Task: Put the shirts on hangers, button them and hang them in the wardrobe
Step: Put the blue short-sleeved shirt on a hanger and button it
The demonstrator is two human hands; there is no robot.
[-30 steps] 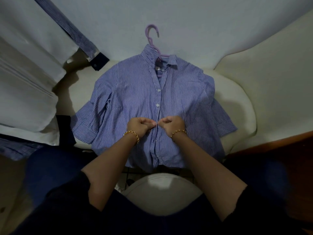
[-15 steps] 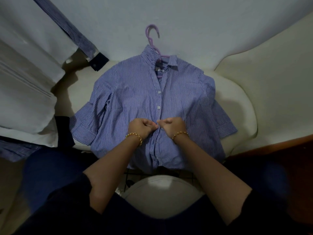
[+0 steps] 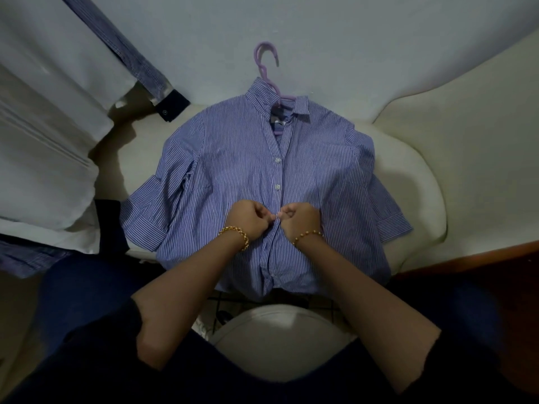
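A blue-and-white striped shirt lies front-up on a cream cushion, threaded on a purple hanger whose hook sticks out past the collar. Two white buttons on the upper placket are fastened. My left hand and my right hand meet at the placket just below them. Both have curled fingers pinching the shirt's front edges around a small white button. The shirt's hem hangs over the cushion's near edge.
Another striped sleeve with a dark cuff hangs down at the upper left beside white fabric. A pale wall stands behind the cushion. A brown wooden surface lies at the right. A white rounded object sits between my arms.
Both hands have stayed at the same button on the placket, with only small finger movements; the shirt and hanger have not shifted.
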